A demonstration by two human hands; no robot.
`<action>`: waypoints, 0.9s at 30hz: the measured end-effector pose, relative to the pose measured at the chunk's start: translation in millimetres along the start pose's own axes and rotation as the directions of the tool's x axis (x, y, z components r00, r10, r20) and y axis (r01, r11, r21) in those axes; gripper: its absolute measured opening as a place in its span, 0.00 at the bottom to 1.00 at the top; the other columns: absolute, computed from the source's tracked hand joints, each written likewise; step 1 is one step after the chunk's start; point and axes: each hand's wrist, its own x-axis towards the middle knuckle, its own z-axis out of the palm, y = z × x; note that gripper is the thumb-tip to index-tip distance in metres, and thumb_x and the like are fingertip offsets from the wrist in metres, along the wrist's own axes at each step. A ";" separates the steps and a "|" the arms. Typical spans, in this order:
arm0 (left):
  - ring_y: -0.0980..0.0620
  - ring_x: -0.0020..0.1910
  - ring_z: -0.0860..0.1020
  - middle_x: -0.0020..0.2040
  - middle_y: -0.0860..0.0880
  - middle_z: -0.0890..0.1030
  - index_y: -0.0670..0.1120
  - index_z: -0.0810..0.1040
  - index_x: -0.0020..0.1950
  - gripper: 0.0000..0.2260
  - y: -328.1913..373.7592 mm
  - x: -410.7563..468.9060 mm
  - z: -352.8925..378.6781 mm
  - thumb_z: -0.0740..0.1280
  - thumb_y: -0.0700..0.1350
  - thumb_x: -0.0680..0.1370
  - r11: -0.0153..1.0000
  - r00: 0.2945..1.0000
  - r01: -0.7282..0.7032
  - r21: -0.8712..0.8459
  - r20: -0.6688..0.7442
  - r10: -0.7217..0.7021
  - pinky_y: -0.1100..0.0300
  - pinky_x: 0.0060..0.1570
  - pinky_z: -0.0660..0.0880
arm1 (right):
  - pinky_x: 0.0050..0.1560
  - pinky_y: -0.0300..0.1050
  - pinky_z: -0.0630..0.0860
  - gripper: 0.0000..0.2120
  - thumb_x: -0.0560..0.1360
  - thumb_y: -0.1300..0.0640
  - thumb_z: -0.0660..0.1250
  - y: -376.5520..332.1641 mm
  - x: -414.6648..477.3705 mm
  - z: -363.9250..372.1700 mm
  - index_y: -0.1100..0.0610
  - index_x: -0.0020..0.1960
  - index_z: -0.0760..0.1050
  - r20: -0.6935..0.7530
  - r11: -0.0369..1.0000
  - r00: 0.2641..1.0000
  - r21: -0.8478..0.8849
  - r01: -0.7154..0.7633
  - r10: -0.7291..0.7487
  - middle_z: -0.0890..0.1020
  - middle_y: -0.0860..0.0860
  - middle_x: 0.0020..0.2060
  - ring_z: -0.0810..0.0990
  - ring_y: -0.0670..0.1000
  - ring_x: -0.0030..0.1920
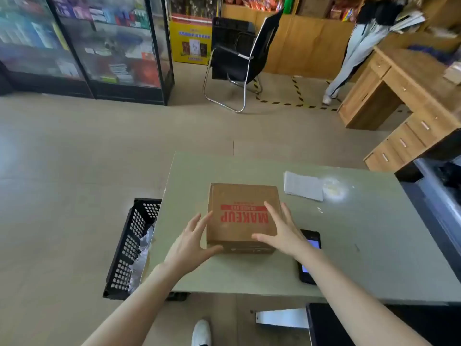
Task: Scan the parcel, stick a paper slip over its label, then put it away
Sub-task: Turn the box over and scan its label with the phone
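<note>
A brown cardboard parcel (243, 196) with red "MAKEUP" print lies flat in the middle of the grey-green table (349, 258). My left hand (192, 242) is spread at its near left corner, fingers apart, thumb by the front face. My right hand (280, 229) rests open over its near right edge, fingers on the top. Neither hand has closed around it. A black handheld scanner (309, 255) with a lit screen lies on the table just right of the parcel, partly hidden by my right wrist. A stack of white paper slips (303, 186) lies at the back right.
A black perforated crate (129, 248) with crumpled wrapping stands on the floor at the table's left edge. Beyond are a black chair (239, 58), glass display cabinets (99, 46), a wooden desk (404, 96) and a standing person (356, 46). A dark counter (439, 196) borders the table's right.
</note>
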 end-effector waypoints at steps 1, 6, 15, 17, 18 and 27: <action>0.47 0.72 0.67 0.78 0.51 0.58 0.66 0.50 0.76 0.41 0.1 0.8 2.9 0.70 0.63 0.70 1.000 1.000 -0.006 -0.029 0.006 0.006 0.50 0.66 0.70 | 0.73 0.63 0.58 0.50 0.60 0.29 0.70 2.6 -0.7 3.2 0.29 0.72 0.42 0.017 1.000 1.000 0.023 -0.016 0.015 0.35 0.47 0.77 0.49 0.58 0.78; 0.50 0.61 0.75 0.71 0.53 0.67 0.69 0.55 0.72 0.37 -4.1 7.4 26.3 0.73 0.51 0.72 0.992 0.999 -0.036 -0.119 -0.034 0.032 0.54 0.58 0.75 | 0.64 0.50 0.69 0.47 0.68 0.49 0.74 23.8 -1.7 20.7 0.23 0.67 0.42 0.047 0.996 0.998 0.069 -0.052 0.049 0.37 0.47 0.77 0.58 0.59 0.76; 0.59 0.48 0.77 0.58 0.60 0.76 0.63 0.63 0.69 0.26 15.8 25.7 14.3 0.69 0.56 0.74 0.989 0.959 0.006 -0.151 -0.278 -0.048 0.61 0.43 0.74 | 0.55 0.42 0.71 0.35 0.71 0.46 0.71 24.7 13.1 -11.5 0.36 0.72 0.57 -0.207 0.971 0.978 0.227 0.078 -0.030 0.67 0.44 0.64 0.72 0.46 0.59; 0.63 0.44 0.77 0.56 0.58 0.77 0.64 0.64 0.68 0.24 31.0 35.8 5.1 0.68 0.57 0.75 0.975 0.930 0.027 -0.219 -0.353 -0.105 0.61 0.41 0.73 | 0.58 0.42 0.72 0.33 0.71 0.46 0.71 22.6 20.0 -28.5 0.40 0.72 0.61 -0.300 0.952 0.953 0.283 0.120 -0.031 0.70 0.44 0.62 0.72 0.46 0.60; 0.64 0.44 0.78 0.55 0.58 0.76 0.65 0.63 0.68 0.24 39.4 41.8 0.5 0.68 0.57 0.75 0.967 0.918 0.035 -0.251 -0.374 -0.130 0.60 0.41 0.74 | 0.59 0.43 0.72 0.32 0.71 0.46 0.71 21.6 24.8 -36.0 0.42 0.71 0.62 -0.343 0.946 0.939 0.297 0.131 -0.022 0.71 0.44 0.62 0.72 0.46 0.60; 0.57 0.65 0.71 0.69 0.61 0.67 0.61 0.66 0.70 0.29 57.0 78.2 1.0 0.72 0.56 0.71 0.955 0.959 0.039 -0.296 -0.257 -0.119 0.61 0.58 0.70 | 0.59 0.40 0.69 0.24 0.72 0.54 0.72 28.3 72.4 -60.6 0.46 0.66 0.71 -0.302 0.888 0.953 0.435 0.146 -0.009 0.74 0.44 0.60 0.74 0.48 0.63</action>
